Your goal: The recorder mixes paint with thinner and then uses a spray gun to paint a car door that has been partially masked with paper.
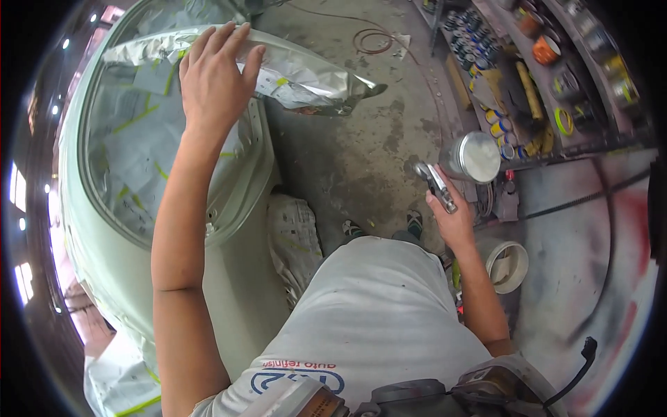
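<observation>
My left hand (217,80) is raised at the upper left, fingers stretched and slightly apart. It lies over a long curved piece wrapped in shiny silvery masking (306,66); whether the palm presses on it I cannot tell. Behind it is a pale green car body (240,260), its window covered with masking paper (146,139) and yellow-green tape. My right hand (455,217) is wrapped round the handle of a metal spray gun (435,186), out to the right. A round cup with a pale top (479,158) sits on the gun.
Shelves (577,139) at the upper right carry cans, small bottles and an orange pot (546,50). A white bucket (507,267) stands below my right forearm. A reddish hose (372,42) coils on the stained concrete floor (340,160). Masking paper (295,229) hangs beside the car.
</observation>
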The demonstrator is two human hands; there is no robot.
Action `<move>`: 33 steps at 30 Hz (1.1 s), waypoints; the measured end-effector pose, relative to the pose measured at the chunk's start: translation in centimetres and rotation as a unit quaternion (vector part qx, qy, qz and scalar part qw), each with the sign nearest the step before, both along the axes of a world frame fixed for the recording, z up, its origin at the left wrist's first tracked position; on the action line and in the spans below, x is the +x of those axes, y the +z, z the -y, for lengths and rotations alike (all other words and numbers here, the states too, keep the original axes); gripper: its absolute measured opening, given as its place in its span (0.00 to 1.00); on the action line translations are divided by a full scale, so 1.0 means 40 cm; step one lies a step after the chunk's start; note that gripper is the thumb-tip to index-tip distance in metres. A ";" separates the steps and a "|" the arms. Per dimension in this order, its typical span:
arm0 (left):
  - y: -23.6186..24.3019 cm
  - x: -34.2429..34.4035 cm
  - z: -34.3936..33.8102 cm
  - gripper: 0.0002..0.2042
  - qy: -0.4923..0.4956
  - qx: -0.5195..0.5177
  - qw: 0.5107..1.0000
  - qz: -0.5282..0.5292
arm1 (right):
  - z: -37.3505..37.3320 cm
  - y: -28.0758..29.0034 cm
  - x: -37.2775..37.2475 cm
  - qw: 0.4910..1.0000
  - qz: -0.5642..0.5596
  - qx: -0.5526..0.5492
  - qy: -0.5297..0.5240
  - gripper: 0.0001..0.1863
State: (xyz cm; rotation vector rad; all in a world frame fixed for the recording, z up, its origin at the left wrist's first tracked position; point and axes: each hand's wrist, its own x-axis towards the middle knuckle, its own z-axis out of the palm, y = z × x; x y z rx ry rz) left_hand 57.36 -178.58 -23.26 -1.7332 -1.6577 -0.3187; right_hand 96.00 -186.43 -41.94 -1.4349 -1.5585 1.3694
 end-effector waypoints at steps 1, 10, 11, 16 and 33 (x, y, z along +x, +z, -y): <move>0.002 0.008 -0.016 0.19 0.010 -0.004 1.000 -0.005 | 0.000 0.020 -0.006 0.992 0.003 0.123 -0.007 0.29; 0.062 -0.090 -0.099 0.28 0.056 0.078 0.995 -0.023 | -0.023 0.164 0.038 0.985 -0.095 0.130 -0.059 0.29; 0.069 -0.107 -0.101 0.29 0.091 0.060 0.994 -0.017 | -0.033 0.185 0.043 0.988 -0.087 0.119 -0.041 0.29; 0.098 -0.179 -0.100 0.29 0.131 -0.032 0.991 0.006 | -0.099 0.137 0.054 0.947 0.044 0.319 -0.015 0.29; 0.192 -0.205 -0.011 0.34 -0.063 -0.160 0.984 -0.053 | -0.018 -0.080 -0.478 0.909 -0.010 -0.128 0.396 0.29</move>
